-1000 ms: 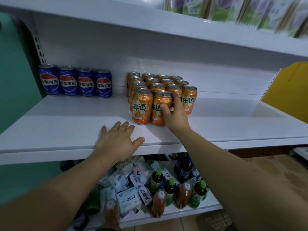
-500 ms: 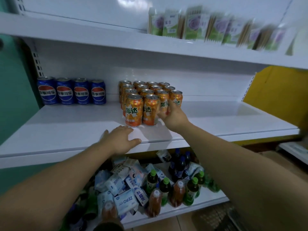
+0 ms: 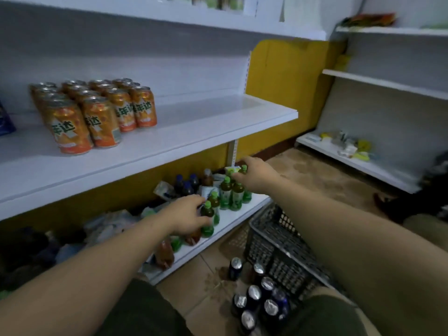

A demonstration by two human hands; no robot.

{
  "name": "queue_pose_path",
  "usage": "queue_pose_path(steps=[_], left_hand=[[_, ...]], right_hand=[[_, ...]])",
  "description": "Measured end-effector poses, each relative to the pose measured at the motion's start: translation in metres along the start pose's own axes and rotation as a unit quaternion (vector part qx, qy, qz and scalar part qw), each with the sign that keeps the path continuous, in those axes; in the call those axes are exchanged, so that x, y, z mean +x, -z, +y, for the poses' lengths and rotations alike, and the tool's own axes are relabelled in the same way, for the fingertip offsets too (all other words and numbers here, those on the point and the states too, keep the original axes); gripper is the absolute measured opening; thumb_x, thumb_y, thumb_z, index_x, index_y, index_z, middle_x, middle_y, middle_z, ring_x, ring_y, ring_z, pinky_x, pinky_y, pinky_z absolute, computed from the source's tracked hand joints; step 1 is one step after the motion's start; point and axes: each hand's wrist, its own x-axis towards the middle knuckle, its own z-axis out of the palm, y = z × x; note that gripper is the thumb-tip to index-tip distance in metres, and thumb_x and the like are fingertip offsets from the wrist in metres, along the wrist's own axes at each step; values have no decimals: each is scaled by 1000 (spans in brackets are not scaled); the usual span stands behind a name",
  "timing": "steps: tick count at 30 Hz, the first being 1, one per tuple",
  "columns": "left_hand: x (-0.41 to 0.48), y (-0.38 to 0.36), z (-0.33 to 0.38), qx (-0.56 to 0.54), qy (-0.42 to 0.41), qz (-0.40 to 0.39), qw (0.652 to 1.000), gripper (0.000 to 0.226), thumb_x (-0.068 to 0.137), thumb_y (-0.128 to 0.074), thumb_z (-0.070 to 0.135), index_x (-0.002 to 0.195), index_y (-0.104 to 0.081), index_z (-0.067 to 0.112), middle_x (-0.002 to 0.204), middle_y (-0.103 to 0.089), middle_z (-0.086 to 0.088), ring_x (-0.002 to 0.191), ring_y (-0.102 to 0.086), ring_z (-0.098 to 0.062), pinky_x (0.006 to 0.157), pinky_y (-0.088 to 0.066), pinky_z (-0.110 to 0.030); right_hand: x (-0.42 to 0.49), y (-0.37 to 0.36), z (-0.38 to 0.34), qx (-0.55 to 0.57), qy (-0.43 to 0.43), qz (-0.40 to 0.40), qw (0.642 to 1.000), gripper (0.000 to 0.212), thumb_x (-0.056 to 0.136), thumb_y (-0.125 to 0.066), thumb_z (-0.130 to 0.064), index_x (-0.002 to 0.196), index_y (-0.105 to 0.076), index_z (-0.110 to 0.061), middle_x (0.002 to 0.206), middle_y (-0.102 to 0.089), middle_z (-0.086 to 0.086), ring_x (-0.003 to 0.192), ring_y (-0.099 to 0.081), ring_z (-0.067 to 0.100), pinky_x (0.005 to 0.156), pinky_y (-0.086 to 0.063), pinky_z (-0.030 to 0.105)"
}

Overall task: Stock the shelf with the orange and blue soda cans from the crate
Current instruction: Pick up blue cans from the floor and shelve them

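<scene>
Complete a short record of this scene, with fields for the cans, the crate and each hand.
Orange cans: grouped upright on middle shelf
Blue cans: upright beside crate
Left hand: before lower-shelf bottles, grip unclear
Right hand: near those bottles, grip unclear

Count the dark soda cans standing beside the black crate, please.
7 cans show by their tops: two at the back, five bunched nearer the person, all beside the crate. The right arm may hide more.
</scene>
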Motion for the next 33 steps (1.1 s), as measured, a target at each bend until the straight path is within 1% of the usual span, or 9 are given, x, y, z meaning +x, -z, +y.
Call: queue_pose_path(steps=[6, 12, 15, 17, 19, 24, 26, 29, 33], left_hand=[[53, -71, 7, -10, -13, -107, 994, 79, 87, -61, 49, 150, -23, 18, 158, -21, -1, 141, -27, -21, 113, -29, -33], [113, -131, -11, -78, -4, -168, 983, 102, 63, -72, 63, 145, -37, 14, 149, -37, 1, 130, -43, -16, 105, -37, -28], [142, -162, -22, -113, 5, -190, 975, 64, 77, -75, 35, 133, -51, 13, 129, -49, 10, 120, -50, -12, 93, -38, -18], [167, -183, -30, -124, 24, -193, 973, 37, 60, -69, 53, 95, -67, 40, 99, -65, 23, 94, -62, -2, 88, -50, -28], [198, -214, -50, -154, 54, -217, 962, 32, 47, -56, 63, 76, -62, 49, 76, -62, 27, 75, -58, 9, 76, -49, -22], [262, -253, -62, -118, 97, -249, 956, 65, 72, -74, 45, 124, -58, 10, 122, -60, -1, 109, -59, -16, 92, -42, -21], [282, -274, -65, -159, 131, -258, 944, 92, 67, -79, 50, 132, -47, -7, 115, -54, 7, 91, -58, 8, 79, -34, -4], [301, -311, -74, -154, 133, -286, 937, 60, 79, -71, -1, 133, -46, 1, 93, -53, 14, 74, -54, 25, 69, -37, 2], [318, -353, -99, -75, 124, -294, 945, 69, 78, -73, 19, 139, -42, 11, 134, -53, -11, 122, -52, -24, 99, -38, -28]], right_hand=[[-14, -33, 81, 23, -91, -44, 995, 69, 97, -49, -48, 153, -22, -18, 153, -34, 9, 122, -49, 30, 93, -45, 38], [16, -107, 141, 30, -123, -92, 988, 52, 94, -54, -43, 138, -43, -18, 134, -51, 10, 116, -53, 26, 92, -43, 33], [40, -159, 165, 34, -121, -148, 981, 61, 94, -55, -41, 146, -34, -17, 141, -46, 13, 126, -47, 30, 99, -39, 33], [61, -199, 184, 47, -121, -184, 974, 58, 93, -57, -39, 143, -37, -15, 139, -46, 15, 125, -48, 33, 98, -41, 35], [80, -237, 203, 65, -125, -218, 966, 55, 94, -56, -37, 141, -40, -13, 137, -48, 15, 125, -48, 34, 99, -42, 36], [124, -321, 245, 98, -161, -288, 939, 51, 90, -54, -37, 133, -43, -14, 125, -54, 14, 112, -54, 35, 85, -46, 38], [136, -353, 259, 114, -170, -310, 928, 54, 89, -51, -46, 132, -42, -15, 124, -54, 13, 110, -55, 35, 85, -48, 41], [141, -387, 269, 122, -180, -323, 921, 56, 89, -60, -40, 136, -40, -15, 126, -56, 14, 115, -55, 35, 91, -49, 42], [148, -444, 281, 125, -167, -353, 912, 82, 88, -66, -31, 152, -17, -17, 150, -34, 18, 131, -43, 38, 101, -44, 41]])
